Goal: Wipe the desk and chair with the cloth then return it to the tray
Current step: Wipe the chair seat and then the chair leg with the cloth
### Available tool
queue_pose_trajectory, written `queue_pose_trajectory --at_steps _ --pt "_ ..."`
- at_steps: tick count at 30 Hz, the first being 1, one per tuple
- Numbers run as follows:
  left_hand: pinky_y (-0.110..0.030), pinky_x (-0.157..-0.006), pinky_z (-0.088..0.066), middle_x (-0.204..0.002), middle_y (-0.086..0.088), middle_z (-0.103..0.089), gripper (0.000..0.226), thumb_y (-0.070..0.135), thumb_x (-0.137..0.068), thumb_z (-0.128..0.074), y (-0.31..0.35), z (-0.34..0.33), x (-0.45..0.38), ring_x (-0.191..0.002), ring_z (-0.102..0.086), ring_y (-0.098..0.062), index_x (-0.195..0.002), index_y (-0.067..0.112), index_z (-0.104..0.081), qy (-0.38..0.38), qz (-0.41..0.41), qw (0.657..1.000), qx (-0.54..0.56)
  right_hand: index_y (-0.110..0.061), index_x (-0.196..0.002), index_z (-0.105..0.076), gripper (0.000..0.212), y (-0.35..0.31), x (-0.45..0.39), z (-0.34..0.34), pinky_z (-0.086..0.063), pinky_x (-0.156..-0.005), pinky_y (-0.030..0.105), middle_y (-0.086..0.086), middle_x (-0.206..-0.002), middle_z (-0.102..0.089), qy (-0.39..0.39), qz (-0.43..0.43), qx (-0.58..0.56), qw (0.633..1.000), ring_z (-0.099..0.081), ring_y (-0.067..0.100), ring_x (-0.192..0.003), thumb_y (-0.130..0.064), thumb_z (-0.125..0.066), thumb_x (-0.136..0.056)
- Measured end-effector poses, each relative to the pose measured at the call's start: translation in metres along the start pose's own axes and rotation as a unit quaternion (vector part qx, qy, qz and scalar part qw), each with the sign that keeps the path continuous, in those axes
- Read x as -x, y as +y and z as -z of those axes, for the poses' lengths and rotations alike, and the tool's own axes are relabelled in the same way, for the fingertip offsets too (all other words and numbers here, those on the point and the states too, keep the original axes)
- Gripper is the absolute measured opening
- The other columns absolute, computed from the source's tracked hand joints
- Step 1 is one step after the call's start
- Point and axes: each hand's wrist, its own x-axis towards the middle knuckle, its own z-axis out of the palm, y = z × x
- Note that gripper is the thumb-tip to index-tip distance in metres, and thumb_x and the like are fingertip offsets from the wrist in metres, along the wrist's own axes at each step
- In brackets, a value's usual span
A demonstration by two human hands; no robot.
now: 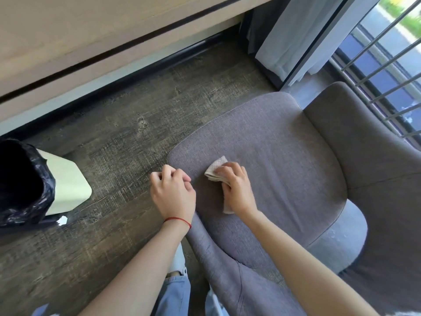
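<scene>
A grey upholstered chair [284,156] fills the right half of the view. A folded beige cloth [215,169] lies flat on the seat near its front left corner, pressed down by my right hand [235,187], which covers most of it. My left hand [173,190] hovers at the seat's left edge, fingers loosely curled, holding nothing. The light wooden desk [68,30] runs across the top left. No tray is in view.
A white bin [66,183] with a black liner [20,179] stands on the dark wood floor at the left, a scrap of white paper [62,220] beside it. Curtains [293,35] and a railed window [382,65] are at the upper right. My legs show below.
</scene>
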Motion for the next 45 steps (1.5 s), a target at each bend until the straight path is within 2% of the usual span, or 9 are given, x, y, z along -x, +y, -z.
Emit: queue_pose_trajectory --at_steps 3,6,13,16,20,24,31,38,45 --pt "-0.043 -0.077 -0.045 -0.102 -0.007 -0.058 0.012 0.013 -0.077 -0.055 -0.003 0.006 -0.001 -0.098 -0.048 -0.032 -0.079 0.014 -0.066 -0.044 -0.034 0.997 -0.048 -0.012 -0.112 -0.062 0.037 -0.011 0.009 0.012 -0.043 -0.091 0.028 0.000 -0.105 -0.061 0.099 -0.219 -0.195 0.951 -0.056 0.018 -0.099 0.004 -0.053 -0.080" --pt "-0.044 -0.092 -0.038 -0.120 -0.008 -0.051 0.021 0.017 -0.081 -0.054 -0.006 0.025 0.011 -0.116 -0.043 -0.031 -0.100 0.014 -0.062 -0.121 -0.081 0.986 -0.088 -0.011 -0.097 -0.062 0.022 -0.022 0.018 0.054 -0.045 -0.077 0.032 0.004 -0.086 -0.059 0.164 -0.440 -0.402 0.786 -0.056 0.020 -0.084 -0.001 -0.048 -0.084" --pt "-0.039 -0.093 -0.042 -0.117 -0.007 -0.057 0.023 0.011 -0.082 -0.055 0.041 0.129 0.116 -0.109 -0.052 -0.028 -0.103 0.017 -0.062 -0.199 -0.122 0.971 0.056 -0.007 -0.097 -0.053 0.012 -0.072 0.091 0.183 -0.052 -0.056 0.027 0.011 -0.076 -0.058 0.009 -0.473 -0.668 0.574 -0.060 0.021 -0.060 -0.015 -0.045 -0.093" --pt "-0.039 -0.089 -0.048 -0.106 -0.011 -0.061 0.023 0.002 -0.082 -0.051 0.065 0.155 0.147 -0.095 -0.059 -0.029 -0.097 0.012 -0.065 -0.258 -0.184 0.940 0.124 -0.006 -0.093 -0.057 0.014 -0.094 0.122 0.225 -0.053 -0.044 0.021 0.007 -0.061 -0.065 -0.028 -0.446 -0.680 0.581 -0.064 0.015 -0.046 -0.020 -0.052 -0.094" --pt "-0.035 -0.088 -0.046 -0.105 -0.015 -0.066 0.022 0.002 -0.083 -0.051 0.099 0.171 0.190 -0.100 -0.060 -0.031 -0.096 0.006 -0.067 -0.266 -0.268 0.919 0.115 -0.003 -0.107 -0.056 0.022 -0.107 0.173 0.268 -0.057 -0.056 0.029 0.012 -0.080 -0.062 0.071 -0.400 -0.658 0.634 -0.064 0.022 -0.066 -0.008 -0.060 -0.087" --pt "-0.035 -0.075 -0.047 -0.101 -0.020 -0.066 0.012 0.011 -0.083 -0.053 0.130 0.177 0.240 -0.096 -0.061 -0.036 -0.089 0.005 -0.062 -0.320 -0.309 0.890 0.099 -0.011 -0.087 -0.064 0.012 -0.115 0.233 0.290 -0.056 -0.064 0.031 0.005 -0.075 -0.064 0.186 -0.349 -0.552 0.734 -0.063 0.016 -0.069 -0.004 -0.068 -0.079" --pt "-0.034 -0.106 -0.039 -0.134 -0.003 -0.052 0.059 0.038 -0.082 -0.062 0.144 0.147 0.328 -0.122 -0.049 -0.022 -0.135 0.014 -0.047 -0.381 -0.418 0.823 0.045 -0.018 -0.089 -0.074 0.019 -0.058 0.306 0.372 -0.040 -0.058 0.010 -0.010 -0.060 -0.060 0.283 -0.246 -0.147 0.915 -0.051 -0.011 -0.055 -0.006 -0.067 -0.076" --pt "-0.020 -0.077 -0.034 -0.099 -0.001 -0.063 0.027 0.027 -0.076 -0.072 0.147 0.113 0.338 -0.094 -0.052 -0.023 -0.102 0.020 -0.068 -0.250 -0.303 0.901 0.186 -0.017 -0.095 -0.073 0.028 -0.008 0.256 0.432 -0.049 -0.072 0.034 0.007 -0.079 -0.070 -0.035 -0.121 0.145 0.981 -0.061 0.025 -0.080 -0.001 -0.058 -0.078" --pt "-0.042 -0.090 -0.045 -0.098 -0.003 -0.059 0.026 0.025 -0.075 -0.074 0.144 0.102 0.331 -0.096 -0.051 -0.024 -0.099 0.019 -0.068 -0.307 -0.288 0.873 0.248 -0.021 -0.103 -0.069 0.029 -0.002 0.178 0.380 -0.051 -0.065 0.036 0.014 -0.104 -0.060 -0.328 0.043 0.448 0.831 -0.062 0.034 -0.095 -0.005 -0.056 -0.083"
